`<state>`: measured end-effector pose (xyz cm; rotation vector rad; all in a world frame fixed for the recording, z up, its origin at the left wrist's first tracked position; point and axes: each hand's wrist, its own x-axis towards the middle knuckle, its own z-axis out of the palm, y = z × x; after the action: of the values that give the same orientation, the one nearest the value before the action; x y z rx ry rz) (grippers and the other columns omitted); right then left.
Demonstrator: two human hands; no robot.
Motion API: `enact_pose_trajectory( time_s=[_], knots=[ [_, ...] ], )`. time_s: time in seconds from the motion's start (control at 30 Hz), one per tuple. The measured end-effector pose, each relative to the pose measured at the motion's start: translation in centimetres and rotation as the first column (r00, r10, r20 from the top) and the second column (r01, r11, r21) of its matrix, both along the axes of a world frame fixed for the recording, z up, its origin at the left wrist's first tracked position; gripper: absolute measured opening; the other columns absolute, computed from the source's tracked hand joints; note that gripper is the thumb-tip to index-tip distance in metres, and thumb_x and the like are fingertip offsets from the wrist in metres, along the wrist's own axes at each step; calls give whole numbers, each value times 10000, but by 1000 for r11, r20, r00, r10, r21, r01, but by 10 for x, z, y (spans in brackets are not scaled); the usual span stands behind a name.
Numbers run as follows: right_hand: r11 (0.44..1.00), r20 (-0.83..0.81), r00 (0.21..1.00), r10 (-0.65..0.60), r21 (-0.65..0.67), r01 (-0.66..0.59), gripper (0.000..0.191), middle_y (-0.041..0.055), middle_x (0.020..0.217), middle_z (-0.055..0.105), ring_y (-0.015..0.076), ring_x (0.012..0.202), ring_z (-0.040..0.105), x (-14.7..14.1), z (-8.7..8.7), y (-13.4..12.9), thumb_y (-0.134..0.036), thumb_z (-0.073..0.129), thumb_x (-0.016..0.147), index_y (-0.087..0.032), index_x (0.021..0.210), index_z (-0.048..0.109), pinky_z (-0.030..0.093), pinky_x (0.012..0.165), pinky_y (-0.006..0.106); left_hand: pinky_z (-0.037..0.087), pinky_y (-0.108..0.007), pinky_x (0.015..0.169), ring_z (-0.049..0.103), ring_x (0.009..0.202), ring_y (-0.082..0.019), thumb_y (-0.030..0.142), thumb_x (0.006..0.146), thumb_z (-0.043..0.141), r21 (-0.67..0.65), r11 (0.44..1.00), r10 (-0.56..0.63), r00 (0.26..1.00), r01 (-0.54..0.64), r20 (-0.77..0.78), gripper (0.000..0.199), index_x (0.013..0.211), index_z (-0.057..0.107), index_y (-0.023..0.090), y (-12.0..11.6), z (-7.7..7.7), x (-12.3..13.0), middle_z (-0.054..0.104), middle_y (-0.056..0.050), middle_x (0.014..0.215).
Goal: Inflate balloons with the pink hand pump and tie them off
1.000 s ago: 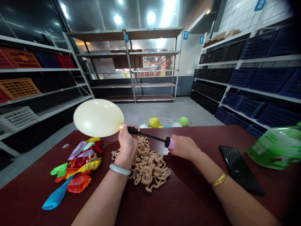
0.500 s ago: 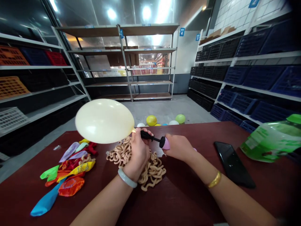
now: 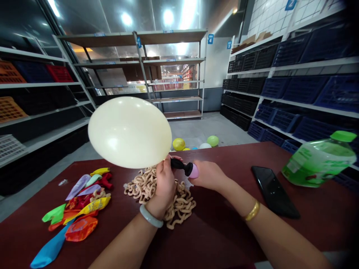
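Note:
A large cream balloon [image 3: 129, 132], well inflated, sticks out to the left from my left hand [image 3: 165, 181]. My left fingers are closed where the balloon's neck meets the black nozzle end of a balloon pump [image 3: 176, 163]. My right hand [image 3: 209, 175] is wrapped round the pump's pink body, so most of it is hidden. Below my left hand lies a heap of tan, curled rope-like pieces [image 3: 143, 186]. Several uninflated balloons [image 3: 81, 228] in mixed colours are spread on the table to the left.
On the right of the brown table [image 3: 224, 231] lie a black phone [image 3: 275, 190] and a green-capped bottle of green liquid [image 3: 319, 160]. Inflated balloons [image 3: 178, 144] rest on the floor beyond. Shelving with crates [image 3: 294, 89] lines the sides.
The cream balloon has grown larger and risen. The pump's two parts have come closer together, hiding the rod between them. The whole view has shifted slightly.

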<state>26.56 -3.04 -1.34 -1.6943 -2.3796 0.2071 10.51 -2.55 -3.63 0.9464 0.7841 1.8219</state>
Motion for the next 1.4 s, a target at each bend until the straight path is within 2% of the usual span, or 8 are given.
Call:
enact_pose_trajectory(
  time_s=[0.13, 0.47, 0.57, 0.7, 0.87, 1.03, 1.3, 1.4],
  knots=[
    [1000, -4, 1000, 4, -16, -4, 314, 55, 887, 727, 275, 790, 700, 1, -1, 2, -470, 608, 763, -241, 977, 580, 370, 574, 293, 567, -382, 738, 690, 791, -220, 383, 887, 600, 1, 999, -51, 995, 51, 90, 190, 878, 559, 198, 2, 5, -1, 708, -61, 822],
    [999, 67, 998, -1, -38, 3, 330, 85, 931, 728, 289, 835, 704, 8, -1, 3, -447, 631, 770, -213, 1001, 609, 438, 633, 314, 535, -413, 871, 717, 831, -211, 316, 823, 635, -14, 999, 47, 990, -45, 132, 185, 786, 515, 180, 22, 18, -41, 714, -58, 758],
    [998, 108, 994, 26, -61, -19, 393, 95, 956, 728, 304, 863, 703, 9, -4, 1, -517, 643, 761, -203, 996, 628, 465, 668, 333, 541, -328, 761, 701, 781, -184, 294, 802, 602, -74, 989, 138, 984, -130, 111, 147, 770, 512, 182, 22, 24, -49, 683, -32, 709],
    [997, 145, 986, 80, -26, -77, 523, 115, 1005, 720, 316, 917, 690, 11, -9, 1, -659, 628, 742, -189, 969, 660, 490, 730, 359, 441, -213, 561, 621, 612, -131, 280, 783, 520, -187, 962, 212, 976, -198, 55, 114, 723, 477, 193, 22, 29, -53, 657, -32, 654],
    [993, 192, 975, 108, -60, -99, 598, 133, 1002, 721, 321, 921, 688, 12, -12, 0, -733, 571, 755, -178, 946, 686, 498, 748, 374, 404, -211, 528, 572, 577, -126, 282, 760, 515, -204, 973, 128, 989, -110, 77, 133, 683, 436, 207, 21, 28, -52, 592, -9, 594],
    [998, 191, 980, 45, -52, -35, 590, 138, 1010, 729, 327, 924, 691, 15, -12, 1, -705, 587, 762, -173, 1001, 678, 494, 729, 365, 389, -215, 507, 557, 566, -131, 240, 729, 561, -206, 979, 9, 999, 2, 52, 117, 691, 458, 200, 19, 31, -53, 602, -23, 602],
    [992, 204, 979, 19, -128, 7, 626, 127, 976, 736, 345, 889, 695, 23, -9, 7, -786, 551, 735, -207, 938, 671, 484, 691, 374, 342, -191, 462, 565, 576, -119, 271, 767, 618, -223, 971, -79, 997, 81, 17, 122, 762, 535, 181, 21, 25, -51, 620, -28, 638],
    [987, 188, 982, 26, -159, 4, 624, 134, 981, 732, 343, 898, 695, 24, -5, 6, -756, 583, 736, -196, 1004, 652, 479, 688, 357, 311, -192, 440, 540, 551, -112, 271, 775, 613, -195, 974, -111, 994, 111, 12, 125, 744, 533, 180, 20, 23, -49, 601, -18, 620]
  ],
)
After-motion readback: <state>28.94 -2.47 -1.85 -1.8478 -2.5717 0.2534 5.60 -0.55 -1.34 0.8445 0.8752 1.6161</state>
